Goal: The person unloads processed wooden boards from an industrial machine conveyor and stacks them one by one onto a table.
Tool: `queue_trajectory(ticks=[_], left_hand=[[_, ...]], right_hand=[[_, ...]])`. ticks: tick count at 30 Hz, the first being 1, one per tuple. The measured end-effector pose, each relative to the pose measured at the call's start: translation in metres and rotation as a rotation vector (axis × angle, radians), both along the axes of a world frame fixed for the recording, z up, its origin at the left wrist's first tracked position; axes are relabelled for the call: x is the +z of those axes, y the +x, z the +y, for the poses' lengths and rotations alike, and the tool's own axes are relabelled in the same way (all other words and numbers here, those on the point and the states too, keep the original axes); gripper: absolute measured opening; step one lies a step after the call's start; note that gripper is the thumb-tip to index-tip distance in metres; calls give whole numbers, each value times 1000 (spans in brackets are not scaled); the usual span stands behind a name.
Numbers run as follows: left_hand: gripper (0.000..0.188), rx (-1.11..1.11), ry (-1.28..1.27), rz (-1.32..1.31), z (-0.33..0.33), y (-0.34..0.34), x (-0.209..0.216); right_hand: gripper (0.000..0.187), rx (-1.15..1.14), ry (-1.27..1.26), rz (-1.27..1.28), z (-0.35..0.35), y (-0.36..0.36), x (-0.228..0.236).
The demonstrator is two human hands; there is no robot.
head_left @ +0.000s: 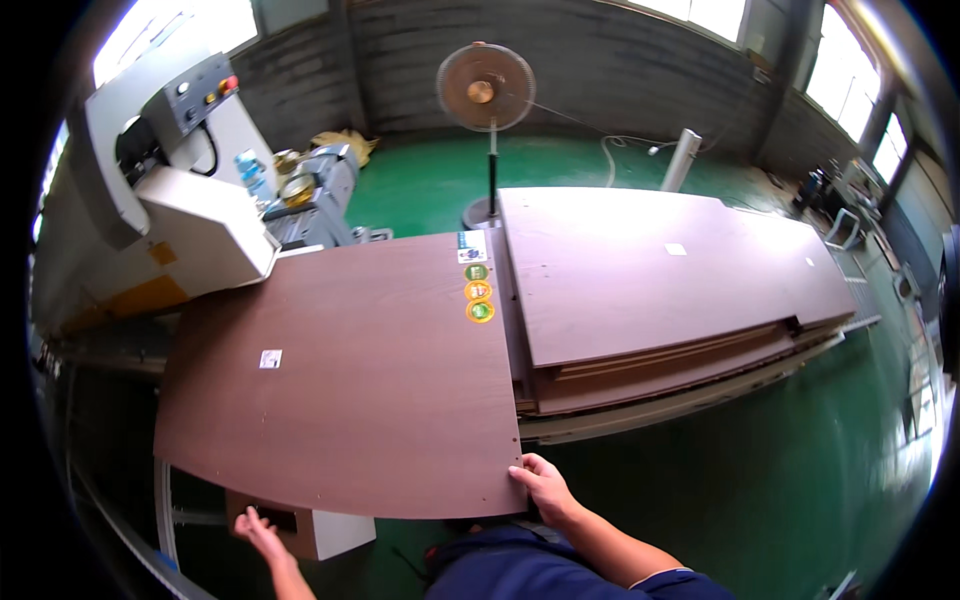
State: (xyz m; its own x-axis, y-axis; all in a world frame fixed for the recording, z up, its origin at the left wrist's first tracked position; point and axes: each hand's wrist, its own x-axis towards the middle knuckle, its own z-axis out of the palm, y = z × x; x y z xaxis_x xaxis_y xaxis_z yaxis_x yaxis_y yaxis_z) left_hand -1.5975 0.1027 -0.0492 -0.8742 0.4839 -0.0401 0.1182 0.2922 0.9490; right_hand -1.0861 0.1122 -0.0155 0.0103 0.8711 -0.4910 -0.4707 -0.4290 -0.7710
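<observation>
Daylight from blown-out windows [842, 75] | glare on floor [830, 460] | black fisheye rim

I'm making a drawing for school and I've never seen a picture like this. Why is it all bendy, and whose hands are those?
There's no robot here, just a person wearing a camera on their head, looking down. Its very wide lens bends straight edges, so things look curved.

The person's right hand holds the near right corner of a big brown panel. The left hand is by a brown-and-white box lower down; I can't see anything held in it. On the panel are three round stickers and two small labels. To the right is a stack of brown panels, to the left a white machine, and behind, a standing fan.
</observation>
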Motion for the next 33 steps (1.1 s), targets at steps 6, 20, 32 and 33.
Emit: queue_trajectory(ticks=[6, 20, 32, 33], left_hand=[[54, -70, -434, 918, 57, -87, -4], [72, -151, -936, 1014, 176, -137, 23], [88, -195, -942, 884, 205, -171, 44], [90, -224, -952, 807, 207, -179, 44]], right_hand=[[25, -41, -10, -113, -13, 57, -8], [25, -735, 1, 99, -74, 145, -14], [26, -1098, 118, 290, -52, 137, -29], [27, -1143, 116, 305, -46, 134, -27]])
